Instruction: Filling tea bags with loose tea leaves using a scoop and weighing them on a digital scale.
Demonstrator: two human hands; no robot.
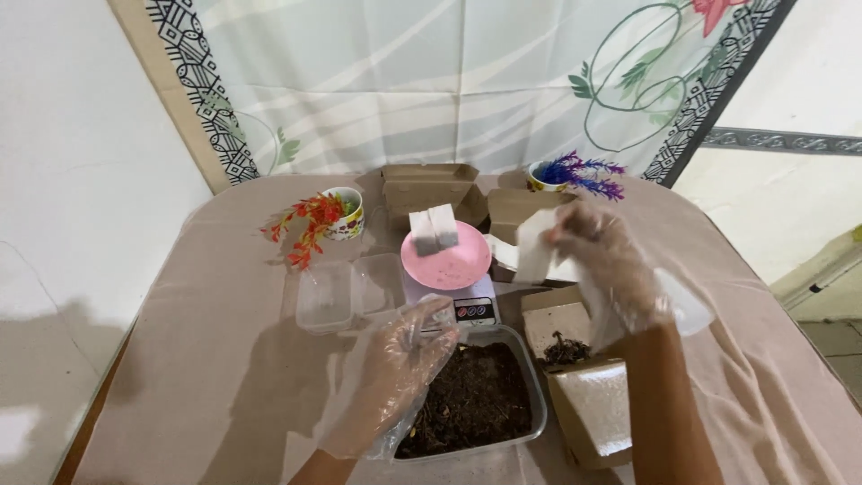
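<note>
Fingers of the right hand, in a loose clear plastic glove, pinch the top edge of a small white paper bag; the bag hangs from that grip with its long axis near upright, its lower end pointing to 6 o'clock. It is held in the air above the brown cardboard boxes at the right of the table, at about 3 o'clock from the pink dish. The left hand, also gloved, has its fingers loosely curled; whether they hold anything cannot be told. It hovers over the near left corner of the clear tub of dark dried leaves, which lies at 7 o'clock from the bag. The right hand is the nearer to the bag; the left is well apart from it. Two more white bags stand on the pink dish, which rests on a small scale. Outward: empty clear tubs at 9 o'clock, cups of plastic flowers at the far edge.
</note>
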